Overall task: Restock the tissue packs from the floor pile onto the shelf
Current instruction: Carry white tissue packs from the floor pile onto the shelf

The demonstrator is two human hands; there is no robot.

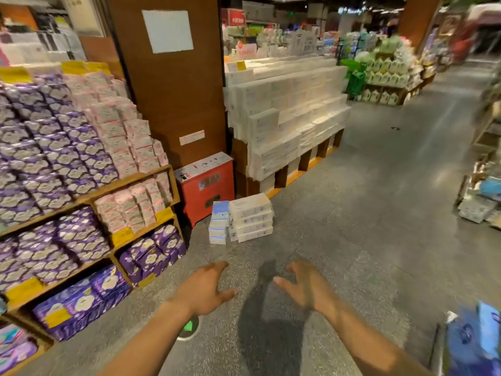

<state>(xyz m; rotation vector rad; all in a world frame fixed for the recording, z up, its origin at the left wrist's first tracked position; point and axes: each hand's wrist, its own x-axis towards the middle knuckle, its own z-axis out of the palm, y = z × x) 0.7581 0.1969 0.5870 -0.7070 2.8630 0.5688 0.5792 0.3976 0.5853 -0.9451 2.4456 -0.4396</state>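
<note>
A small pile of white tissue packs (252, 221) sits on the grey floor, with a shorter stack of blue-and-white packs (219, 222) against its left side. Behind it rises a stepped display of white tissue packs (287, 115) on a low wooden shelf (306, 161). My left hand (204, 289) and my right hand (306, 287) are both stretched forward over the floor, fingers spread, palms facing each other, holding nothing. They are well short of the pile.
A wooden shelf unit (130, 183) at left holds purple and pink packs. A red box (207, 185) stands at the foot of a brown pillar (173, 85). Blue goods (471, 343) sit at bottom right; more racks line the right side of the aisle.
</note>
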